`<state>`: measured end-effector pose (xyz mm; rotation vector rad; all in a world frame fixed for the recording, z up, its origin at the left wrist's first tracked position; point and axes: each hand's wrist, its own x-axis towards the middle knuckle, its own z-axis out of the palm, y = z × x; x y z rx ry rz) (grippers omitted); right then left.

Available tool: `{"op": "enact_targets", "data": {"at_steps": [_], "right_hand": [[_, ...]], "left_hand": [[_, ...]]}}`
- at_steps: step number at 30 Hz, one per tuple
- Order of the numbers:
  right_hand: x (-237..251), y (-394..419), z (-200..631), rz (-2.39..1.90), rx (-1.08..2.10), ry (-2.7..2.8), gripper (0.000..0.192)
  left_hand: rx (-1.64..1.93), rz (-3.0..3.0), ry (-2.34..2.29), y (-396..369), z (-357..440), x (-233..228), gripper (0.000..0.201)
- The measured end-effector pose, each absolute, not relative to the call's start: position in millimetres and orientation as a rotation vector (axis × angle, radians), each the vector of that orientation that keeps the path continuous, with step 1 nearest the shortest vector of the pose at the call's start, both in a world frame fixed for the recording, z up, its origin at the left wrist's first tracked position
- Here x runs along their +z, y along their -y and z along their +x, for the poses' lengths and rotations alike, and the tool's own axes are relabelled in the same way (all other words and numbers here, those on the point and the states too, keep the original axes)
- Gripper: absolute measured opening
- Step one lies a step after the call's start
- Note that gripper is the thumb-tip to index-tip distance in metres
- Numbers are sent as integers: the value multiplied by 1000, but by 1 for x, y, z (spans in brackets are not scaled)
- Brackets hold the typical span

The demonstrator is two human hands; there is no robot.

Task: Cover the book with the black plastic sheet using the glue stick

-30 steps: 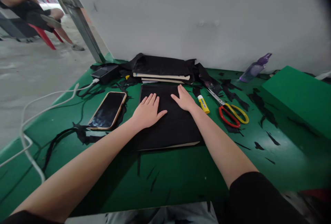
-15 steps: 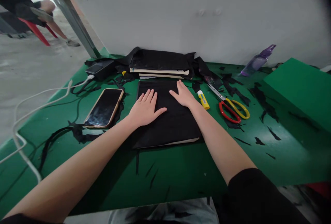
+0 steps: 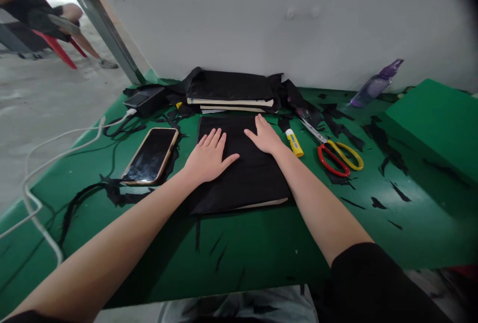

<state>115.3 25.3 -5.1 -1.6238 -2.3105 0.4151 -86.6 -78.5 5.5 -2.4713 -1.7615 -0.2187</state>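
A book in a black cover (image 3: 246,178) lies closed on the green table (image 3: 261,248) in front of me, pale page edges showing along its near side. My left hand (image 3: 209,156) rests flat on the cover's left half, thumb pointing right. On the upper right part of the same cover lies my right hand (image 3: 264,135), its fingers out and thumb spread. Neither hand grips anything. Just right of the book are a yellow glue stick (image 3: 294,143) and scissors (image 3: 332,151) with one red and one yellow handle.
Behind the book sits a stack of black-covered books (image 3: 231,86). A phone (image 3: 150,155) and a black power bank (image 3: 145,99) with a white cable lie left. A purple spray bottle (image 3: 375,86) and a green box (image 3: 436,124) stand right, among black scraps. A person (image 3: 48,14) sits far left.
Both hands stay flat on the black cover, in almost the same places. The camera view has shifted very slightly; nothing on the table has visibly moved.
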Motion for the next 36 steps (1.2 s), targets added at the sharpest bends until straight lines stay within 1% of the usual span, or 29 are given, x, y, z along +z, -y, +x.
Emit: {"op": "enact_targets", "data": {"at_steps": [4, 8, 13, 19, 21, 24, 26, 29, 32, 33, 36], "right_hand": [[-6, -26, 116, -1616, 404, 2309, 84], [-7, -27, 115, -1623, 404, 2305, 83], [-5, -26, 115, -1630, 384, 2313, 83], [-6, -25, 116, -1626, 415, 2281, 84], [-3, -24, 117, -1603, 403, 2193, 79], [9, -19, 119, -1526, 269, 2006, 63], [19, -12, 122, -1475, 212, 1908, 55], [30, 3, 133, -1420, 253, 1824, 46], [31, 26, 156, -1437, 308, 1811, 38], [29, 34, 166, -1461, 273, 1818, 36], [24, 54, 196, -1542, -55, 1943, 30]], "left_hand": [[-295, -2440, 1668, 93, -71, 20, 78], [-241, -2705, 1474, 119, -41, 29, 76], [-206, -2961, 1226, 139, -21, 23, 72], [-194, -2979, 1124, 139, -22, 13, 75], [-197, -2977, 1124, 139, -22, 12, 74], [-212, -2980, 1122, 141, -20, 15, 74], [-248, -2975, 1125, 144, -18, 22, 74], [-387, -2926, 1230, 147, -24, 40, 66], [-646, -2786, 1552, 143, -49, 53, 51], [-736, -2723, 1670, 140, -62, 53, 50], [-925, -2554, 2042, 126, -103, 37, 56]]}}
